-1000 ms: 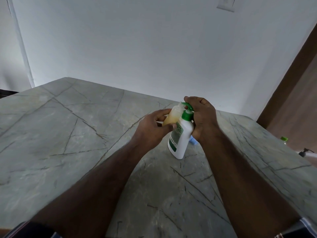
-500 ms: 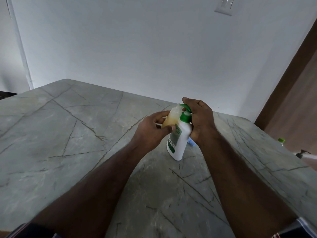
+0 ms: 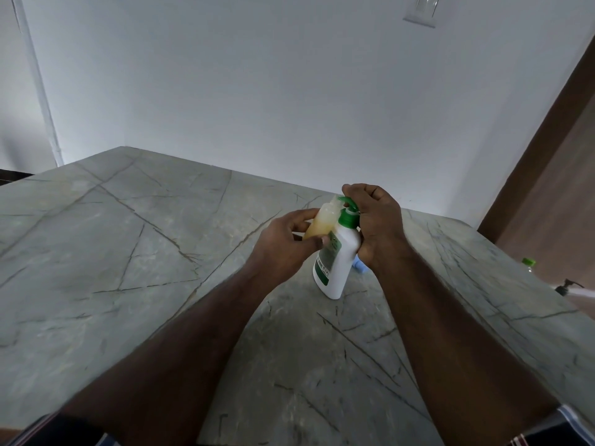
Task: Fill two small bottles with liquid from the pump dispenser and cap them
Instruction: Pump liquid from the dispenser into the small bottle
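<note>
Grey veined stone counter (image 3: 135,252) runs back to a pale wall, and I'm working at its far right part. From here I judge the filling step is in hand: my left hand (image 3: 283,243) grips a small bottle (image 3: 322,220), about half full of amber liquid, mouth held up beside the nozzle of the pump dispenser (image 3: 338,262). My right hand (image 3: 376,220) curls over the green pump head. The small bottle's long axis tilts, mouth pointing up and right; the dispenser leans left on the counter, spout pointing left. Next I need steady presses, mouth kept under the spout. Something blue (image 3: 360,266) peeks behind the dispenser; bottle 2 I cannot identify.
</note>
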Demonstrator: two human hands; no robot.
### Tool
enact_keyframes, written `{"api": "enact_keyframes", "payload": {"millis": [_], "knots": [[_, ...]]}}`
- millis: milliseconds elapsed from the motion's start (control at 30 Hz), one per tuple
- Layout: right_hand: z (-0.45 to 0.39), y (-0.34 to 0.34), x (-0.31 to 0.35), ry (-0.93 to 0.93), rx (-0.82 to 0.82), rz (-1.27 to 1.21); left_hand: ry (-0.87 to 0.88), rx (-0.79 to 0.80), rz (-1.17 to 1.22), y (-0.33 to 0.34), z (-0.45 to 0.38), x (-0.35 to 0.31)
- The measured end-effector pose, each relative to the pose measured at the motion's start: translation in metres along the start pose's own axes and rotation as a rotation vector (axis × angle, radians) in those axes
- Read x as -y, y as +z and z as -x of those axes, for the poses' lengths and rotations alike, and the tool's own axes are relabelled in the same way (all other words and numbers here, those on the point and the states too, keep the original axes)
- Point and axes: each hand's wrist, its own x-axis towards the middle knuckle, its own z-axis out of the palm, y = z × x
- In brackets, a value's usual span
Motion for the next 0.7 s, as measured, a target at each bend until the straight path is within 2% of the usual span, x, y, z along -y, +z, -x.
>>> {"api": "enact_keyframes", "payload": {"millis": [500, 700], "knots": [[-0.0022, -0.0007, -0.0021, -0.032, -0.017, 0.017, 0.012, 0.004, 0.006, 0.0005, 0.0003, 0.0011], [0.0007, -0.0010, 0.0000, 0.034, 0.024, -0.064, 0.009, 0.008, 0.032, 0.0007, -0.0012, 0.0022]]}}
